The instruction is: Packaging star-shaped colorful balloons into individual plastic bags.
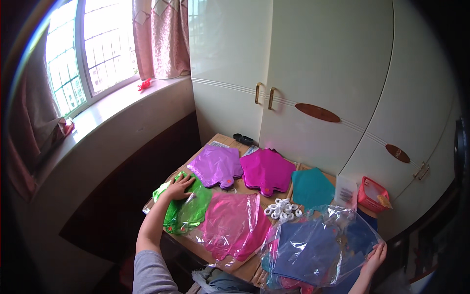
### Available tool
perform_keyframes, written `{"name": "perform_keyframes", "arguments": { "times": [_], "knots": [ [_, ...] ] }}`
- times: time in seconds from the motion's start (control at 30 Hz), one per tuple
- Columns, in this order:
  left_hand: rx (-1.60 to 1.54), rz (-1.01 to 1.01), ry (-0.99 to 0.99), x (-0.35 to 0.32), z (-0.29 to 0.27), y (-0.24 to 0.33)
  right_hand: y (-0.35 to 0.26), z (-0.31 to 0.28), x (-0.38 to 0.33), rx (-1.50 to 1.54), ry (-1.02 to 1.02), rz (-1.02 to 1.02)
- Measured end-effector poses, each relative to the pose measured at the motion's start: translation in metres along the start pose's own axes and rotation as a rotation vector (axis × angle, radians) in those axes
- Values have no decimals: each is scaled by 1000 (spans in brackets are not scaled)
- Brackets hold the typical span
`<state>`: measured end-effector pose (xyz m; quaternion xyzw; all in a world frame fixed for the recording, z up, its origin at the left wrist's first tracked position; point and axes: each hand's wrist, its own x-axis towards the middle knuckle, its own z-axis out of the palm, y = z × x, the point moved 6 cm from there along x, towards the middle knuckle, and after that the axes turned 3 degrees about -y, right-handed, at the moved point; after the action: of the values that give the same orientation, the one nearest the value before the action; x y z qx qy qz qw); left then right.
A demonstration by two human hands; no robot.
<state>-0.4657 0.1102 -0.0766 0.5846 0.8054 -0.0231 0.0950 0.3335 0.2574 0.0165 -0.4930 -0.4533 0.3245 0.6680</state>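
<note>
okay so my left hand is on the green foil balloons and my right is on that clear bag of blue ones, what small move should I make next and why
Probably pull the clear bag a little toward the table's middle. Your right hand only touches its outer edge, and the bag seems to hang past the table corner, so it could slide off. Your left hand lies flat on the green balloons, which look settled.

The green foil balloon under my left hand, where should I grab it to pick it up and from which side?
Pinch the green foil balloon at its near-left edge, which overhangs the table, coming from your side. It lies flat, so there is nothing to grip on top, and your left hand is already resting on it.
</note>
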Motion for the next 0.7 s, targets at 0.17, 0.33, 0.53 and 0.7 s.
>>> {"name": "perform_keyframes", "arguments": {
  "times": [0.17,0.33,0.53,0.7],
  "knots": [
    [26,115,37,-1,-29,24,2,9,2,-14,-33,-6],
    [40,174,70,11,-29,13,-7,18,-6,-26,-42,8],
    [9,221,82,-9,-28,36,-3,3,-8,-44,-17,-7],
    [-159,300,156,-7,-28,21,1,5,-4,-37,-28,-13]
  ]
}}
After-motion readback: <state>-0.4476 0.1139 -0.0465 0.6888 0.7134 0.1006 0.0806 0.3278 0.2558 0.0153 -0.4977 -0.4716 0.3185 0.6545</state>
